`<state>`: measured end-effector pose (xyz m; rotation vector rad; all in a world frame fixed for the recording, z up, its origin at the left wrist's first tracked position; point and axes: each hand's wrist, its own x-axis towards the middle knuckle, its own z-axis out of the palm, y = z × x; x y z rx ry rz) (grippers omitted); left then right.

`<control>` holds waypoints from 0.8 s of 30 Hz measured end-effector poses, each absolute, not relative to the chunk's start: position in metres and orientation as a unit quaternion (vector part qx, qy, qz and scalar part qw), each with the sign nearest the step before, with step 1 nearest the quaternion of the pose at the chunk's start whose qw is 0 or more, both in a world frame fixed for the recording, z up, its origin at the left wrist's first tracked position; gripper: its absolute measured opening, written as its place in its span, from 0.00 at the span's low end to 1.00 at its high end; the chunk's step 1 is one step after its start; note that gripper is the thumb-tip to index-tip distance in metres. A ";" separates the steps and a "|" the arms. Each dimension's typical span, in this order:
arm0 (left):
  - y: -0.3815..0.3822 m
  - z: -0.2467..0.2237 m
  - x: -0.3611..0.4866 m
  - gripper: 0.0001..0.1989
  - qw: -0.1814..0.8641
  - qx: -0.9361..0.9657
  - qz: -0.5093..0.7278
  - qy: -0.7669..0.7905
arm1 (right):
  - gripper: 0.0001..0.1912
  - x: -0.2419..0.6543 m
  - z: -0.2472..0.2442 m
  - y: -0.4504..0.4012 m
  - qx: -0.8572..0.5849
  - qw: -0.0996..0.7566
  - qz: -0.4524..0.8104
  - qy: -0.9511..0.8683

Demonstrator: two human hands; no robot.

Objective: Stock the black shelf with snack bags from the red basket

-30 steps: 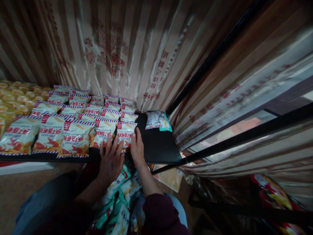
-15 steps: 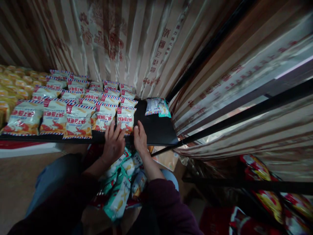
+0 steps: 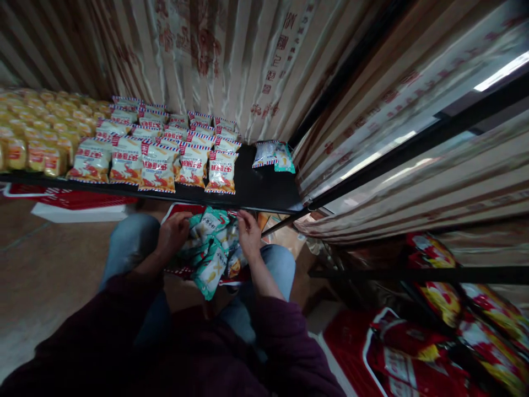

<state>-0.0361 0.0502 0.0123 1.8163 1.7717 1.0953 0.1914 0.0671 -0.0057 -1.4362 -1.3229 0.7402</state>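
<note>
My left hand [image 3: 174, 232] is closed at the left side of a red basket [image 3: 188, 208] between my knees. My right hand [image 3: 248, 231] is at the basket's right side, thumb and fingers pressed together. Whatever either hand grips there is too dark and small to make out. Several green snack packets [image 3: 211, 270] fill the basket between my hands, with an orange-and-blue packet [image 3: 235, 266] at the right. Above them, white-and-orange snack packets [image 3: 222, 172] stand in rows on a black shelf [image 3: 264, 193].
Yellow packaged snacks [image 3: 37, 157] fill the shelf's left part. A pale blue packet [image 3: 264, 153] and a green packet [image 3: 285, 159] lie toward its right end. A black metal bar [image 3: 372, 160] slants across the right. Red baskets [image 3: 351, 344] with packets stand lower right; curtains [image 3: 231, 66] hang behind.
Both hands have come down from the front packets on the shelf to the basket, and their fingers have closed. The view has shifted, showing more of the basket and floor.
</note>
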 end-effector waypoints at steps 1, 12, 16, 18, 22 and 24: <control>0.042 0.010 -0.037 0.14 0.202 0.650 0.374 0.630 | 0.15 0.193 -0.007 0.063 -0.597 0.492 0.303 -0.556; -0.038 -0.018 0.000 0.22 0.201 0.828 0.185 0.489 | 0.18 0.218 -0.015 0.024 -0.703 0.354 0.174 -0.592; -0.046 -0.029 0.002 0.28 0.203 0.835 0.125 0.495 | 0.20 0.217 -0.026 0.009 -0.716 0.273 0.171 -0.619; -0.046 -0.033 0.002 0.28 0.211 0.826 0.125 0.507 | 0.22 0.213 -0.030 0.004 -0.724 0.249 0.178 -0.618; -0.042 -0.037 0.002 0.27 0.212 0.808 0.149 0.529 | 0.25 0.208 -0.033 0.002 -0.739 0.253 0.221 -0.583; -0.039 -0.037 0.001 0.25 0.208 0.802 0.170 0.533 | 0.24 0.209 -0.034 0.004 -0.737 0.290 0.243 -0.561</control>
